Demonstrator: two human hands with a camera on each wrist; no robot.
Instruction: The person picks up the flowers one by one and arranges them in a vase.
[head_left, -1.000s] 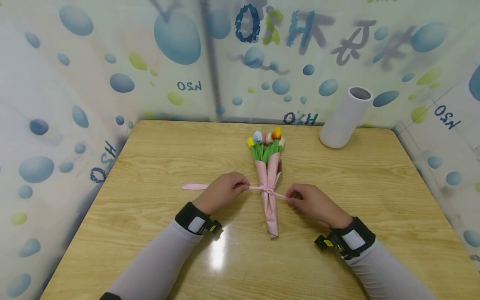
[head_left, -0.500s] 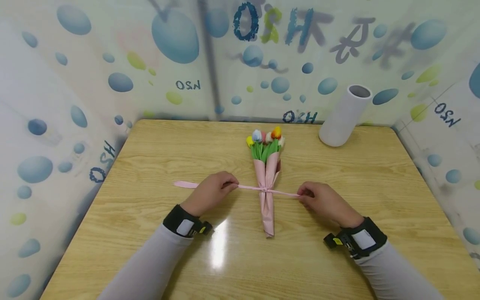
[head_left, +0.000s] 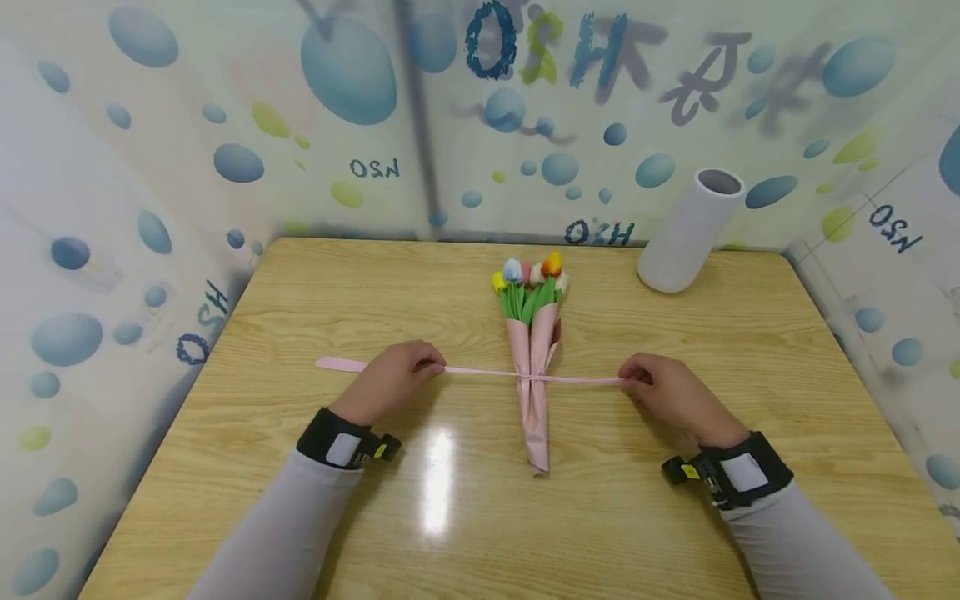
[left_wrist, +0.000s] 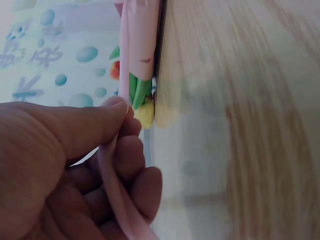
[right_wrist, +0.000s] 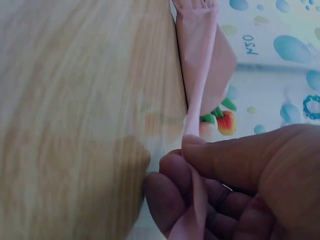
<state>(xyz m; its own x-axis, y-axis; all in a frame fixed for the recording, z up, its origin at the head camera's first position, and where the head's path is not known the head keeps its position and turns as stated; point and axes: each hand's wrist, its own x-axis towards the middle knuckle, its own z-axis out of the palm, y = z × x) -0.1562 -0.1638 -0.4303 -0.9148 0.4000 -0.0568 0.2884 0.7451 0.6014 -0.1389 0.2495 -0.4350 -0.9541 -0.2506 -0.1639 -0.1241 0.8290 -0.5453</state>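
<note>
At the bouquet's nine and three o'clock, the ribbon, seemingly knotted but not yet finished off, is pinched by left hand and right hand.

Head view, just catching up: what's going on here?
A person's left hand and right hand each pinch one side of a pink ribbon, stretched nearly straight across a pink-wrapped bouquet. The ribbon cinches the wrapper at what looks like a small knot. The bouquet lies on the wooden table, blooms pointing away from the person. A loose ribbon tail extends past the left hand. A white vase stands at the back right.
</note>
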